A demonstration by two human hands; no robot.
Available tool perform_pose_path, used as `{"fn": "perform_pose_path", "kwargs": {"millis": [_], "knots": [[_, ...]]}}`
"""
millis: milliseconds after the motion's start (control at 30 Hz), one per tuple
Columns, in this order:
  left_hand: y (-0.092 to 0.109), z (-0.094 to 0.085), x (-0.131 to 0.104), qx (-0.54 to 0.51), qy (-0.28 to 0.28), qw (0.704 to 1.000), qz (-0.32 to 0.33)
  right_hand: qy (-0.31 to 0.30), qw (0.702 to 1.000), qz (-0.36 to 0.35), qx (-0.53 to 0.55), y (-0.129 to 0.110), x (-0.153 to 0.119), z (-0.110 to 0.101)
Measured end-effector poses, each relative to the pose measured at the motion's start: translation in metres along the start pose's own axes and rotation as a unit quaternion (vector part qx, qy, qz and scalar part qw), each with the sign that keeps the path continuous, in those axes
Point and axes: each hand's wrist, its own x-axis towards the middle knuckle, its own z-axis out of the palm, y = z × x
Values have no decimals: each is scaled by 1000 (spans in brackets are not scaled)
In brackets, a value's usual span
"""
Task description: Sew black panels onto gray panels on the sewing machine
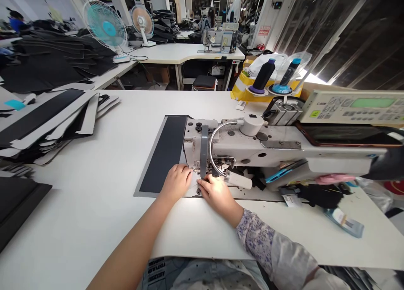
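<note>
A dark fabric panel with a grey border (164,155) lies flat on the table, its right side running under the head of a sewing machine (240,145). My left hand (177,181) rests on the panel's near right part, fingers together and laid down just left of the needle area. On the right, my right hand (217,195) is at the machine's bed by the presser foot, thumb and forefinger close together. Whatever sits between those fingertips is too small and covered to make out. A small lamp on a bendy metal neck (239,180) lights the spot beside my right hand.
Stacked panels (63,117) and a dark folded piece (22,206) lie at the left. Two thread cones (264,76) stand behind the machine, near a control panel (356,107). A phone (347,135) lies on the machine. A fan (105,25) stands further back.
</note>
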Motion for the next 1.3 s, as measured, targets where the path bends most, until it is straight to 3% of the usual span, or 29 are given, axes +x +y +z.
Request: {"fn": "perform_pose_path", "kwargs": {"millis": [200,667,767,833,900,933,1033,1100,1167,1300], "knots": [[-2,5,6,24,7,1000,0,-19,1000,12,-19,-1,3,2],[-1,6,1,10,34,999,-7,46,998,-20,-45,-7,2,1],[0,6,2,16,33,999,-9,50,998,-15,-23,-8,2,3],[1,4,3,25,24,999,-13,59,997,13,49,-12,1,3],[3,1,3,35,9,999,-16,62,973,94,203,-18,0,0],[4,-1,2,38,2,999,-18,52,939,149,304,-22,-2,-3],[7,-8,-7,40,-17,999,-19,-37,769,278,575,-30,-8,-16],[12,-14,-17,51,-30,998,-7,-108,684,296,658,-30,-12,-24],[18,-19,-27,60,-50,997,24,-160,670,295,662,-26,-14,-29],[34,-23,-33,37,-89,991,95,-205,774,287,526,-19,-14,-29]]}}
